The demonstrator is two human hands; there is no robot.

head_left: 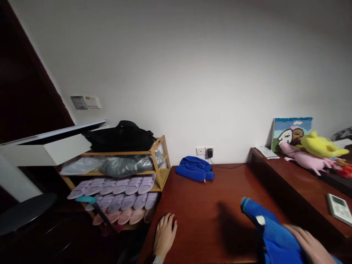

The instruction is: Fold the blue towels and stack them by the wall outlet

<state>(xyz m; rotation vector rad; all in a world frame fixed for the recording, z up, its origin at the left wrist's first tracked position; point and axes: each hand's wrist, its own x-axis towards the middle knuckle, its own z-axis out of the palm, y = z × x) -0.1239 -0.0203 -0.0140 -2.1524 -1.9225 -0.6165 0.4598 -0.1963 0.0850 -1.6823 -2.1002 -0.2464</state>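
At your far left, a wooden rack carried a black bag on top, wrapped bundles below it and rows of slippers (lilac above, pink beneath). Your left hand lay palm down on the reddish table near its left edge, thumb apart from the other fingers, holding nothing. Beyond it, toward the wall, sat a folded blue bundle, just below a black plug. Farther right, your right hand had its fingers curled over a blue garment, gripping it above the table's near right part; you could not have made out the thumb. On the raised ledge at the right stood a picture, beside yellow and pink plush toys, with a white keypad device nearer you.
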